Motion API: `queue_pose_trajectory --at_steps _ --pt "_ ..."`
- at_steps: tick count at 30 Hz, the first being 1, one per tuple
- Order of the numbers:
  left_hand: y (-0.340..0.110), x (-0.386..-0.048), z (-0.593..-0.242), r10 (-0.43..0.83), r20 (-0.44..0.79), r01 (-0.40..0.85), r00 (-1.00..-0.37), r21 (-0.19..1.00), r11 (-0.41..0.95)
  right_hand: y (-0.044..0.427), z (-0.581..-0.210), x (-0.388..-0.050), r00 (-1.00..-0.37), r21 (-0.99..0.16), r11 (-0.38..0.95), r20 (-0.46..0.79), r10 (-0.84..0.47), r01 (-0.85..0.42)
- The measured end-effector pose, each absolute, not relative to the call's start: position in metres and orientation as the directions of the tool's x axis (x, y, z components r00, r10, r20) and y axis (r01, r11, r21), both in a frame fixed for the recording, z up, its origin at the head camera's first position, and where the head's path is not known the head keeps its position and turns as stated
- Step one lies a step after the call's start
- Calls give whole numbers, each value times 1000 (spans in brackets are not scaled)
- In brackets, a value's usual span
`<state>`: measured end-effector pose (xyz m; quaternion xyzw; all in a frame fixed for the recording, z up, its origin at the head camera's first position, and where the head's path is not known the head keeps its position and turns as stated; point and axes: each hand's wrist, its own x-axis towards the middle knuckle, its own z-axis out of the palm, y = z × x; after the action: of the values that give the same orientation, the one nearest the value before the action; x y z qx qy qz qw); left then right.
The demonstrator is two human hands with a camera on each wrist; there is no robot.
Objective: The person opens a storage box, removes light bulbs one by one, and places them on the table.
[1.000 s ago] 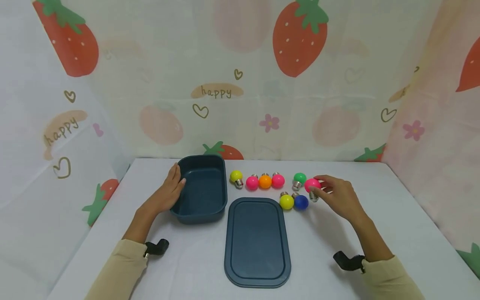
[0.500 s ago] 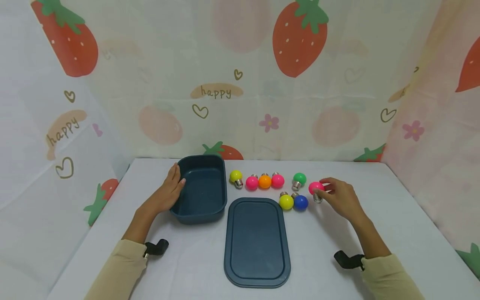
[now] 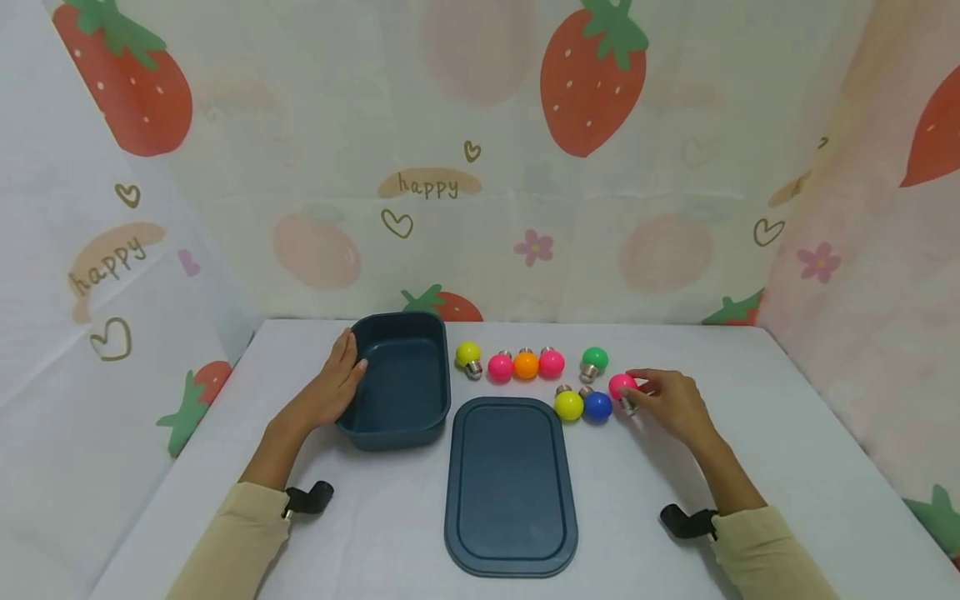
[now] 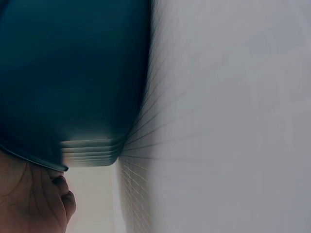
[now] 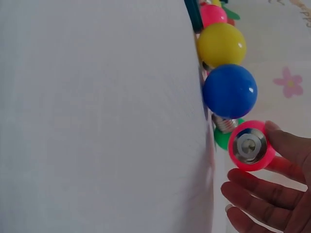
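My left hand (image 3: pixel 330 390) lies with nearly straight fingers against the left side of a dark blue rectangular box (image 3: pixel 397 438). In the left wrist view, part of that hand (image 4: pixel 34 199) touches the box's rim. Between thumb and fingers, my right hand (image 3: pixel 672 404) pinches a pink light bulb (image 3: pixel 621 385). Its silver screw base points down toward the right in the head view. The right wrist view shows the base (image 5: pixel 249 145) end-on. Just left of it are a blue bulb (image 3: pixel 597 407) and a yellow bulb (image 3: pixel 568 406), with a green bulb (image 3: pixel 595 359) behind.
A dark blue lid (image 3: pixel 512 492) lies flat on the white table (image 3: pixel 375 517), right of the box. Behind it sit a yellow bulb (image 3: pixel 468 353), a pink bulb (image 3: pixel 500 368), an orange bulb (image 3: pixel 526 364) and another pink bulb (image 3: pixel 551 363). A printed cloth backdrop (image 3: pixel 525 192) rises behind.
My right hand has shifted the pink bulb slightly right, then back left and toward me, nearer the blue bulb. The left hand stays at the box. The head view has shifted slightly.
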<state>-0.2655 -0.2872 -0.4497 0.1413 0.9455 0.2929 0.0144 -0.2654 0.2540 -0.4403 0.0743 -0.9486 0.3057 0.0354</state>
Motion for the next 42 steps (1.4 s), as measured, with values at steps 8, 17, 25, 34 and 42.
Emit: queue_pose_trajectory --at_steps 8,17,25,34,42 --pt "-285 -265 -450 275 72 265 -959 573 776 254 -445 -268 -988 -579 801 85 -126 -152" --pt "-285 -265 -450 274 71 264 -959 567 780 255 -446 -268 -991 -590 798 39 -129 -127" --pt "-286 -266 -450 281 69 270 -957 558 784 258 -447 -270 -988 -583 800 35 -151 -143" --pt "-286 -266 -448 271 62 260 -960 551 793 258 -444 -271 -983 -592 788 41 -178 -168" --pt "-285 -265 -448 255 57 246 -965 528 812 259 -439 -268 -983 -584 794 47 -176 -170"
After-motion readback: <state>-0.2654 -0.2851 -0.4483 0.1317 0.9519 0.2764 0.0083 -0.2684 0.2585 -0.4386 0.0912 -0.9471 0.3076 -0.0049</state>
